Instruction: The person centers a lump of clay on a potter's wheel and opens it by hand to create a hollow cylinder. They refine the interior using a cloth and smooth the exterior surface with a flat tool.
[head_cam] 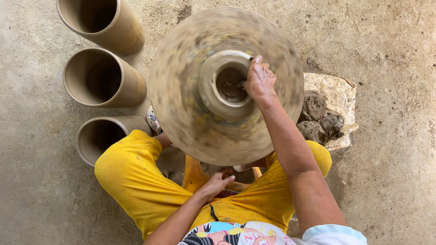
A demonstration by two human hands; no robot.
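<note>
A round potter's wheel (pixel 181 59) blurs with spin in front of me. At its centre stands a wet clay pot (pixel 210 93) with an open mouth. My right hand (pixel 259 80) rests on the pot's right rim, fingers reaching down into the opening and gripping the wall. My left hand (pixel 217 181) lies low by my lap under the wheel's near edge, fingers loosely curled, holding nothing that I can see. My legs in yellow trousers (pixel 136 177) spread around the wheel's base.
Three tall unfired clay cylinders (pixel 103 79) stand in a row at the left on the concrete floor (pixel 395 54). Several dark clay lumps (pixel 318 115) sit on a flat board (pixel 338 90) right of the wheel. An orange stool (pixel 194 174) is beneath me.
</note>
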